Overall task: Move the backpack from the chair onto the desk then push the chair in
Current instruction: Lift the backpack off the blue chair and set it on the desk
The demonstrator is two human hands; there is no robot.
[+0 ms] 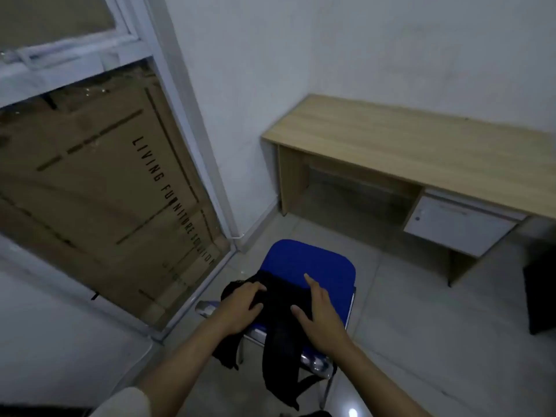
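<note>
A black backpack (281,299) lies on the near part of a blue padded chair (313,263), its straps hanging over the seat's front edge toward me. My left hand (243,305) rests on the bag's left side with fingers curled over the fabric. My right hand (319,311) lies flat on the bag's right side, fingers spread, forefinger reaching onto the blue seat. The wooden desk (406,145) stands against the wall to the upper right, well apart from the chair.
The desk has a white drawer unit (457,227) under its right part and an open knee space on the left. A glass door (105,182) with a cardboard box behind it is at the left. A dark object (541,296) stands on the floor at the right edge.
</note>
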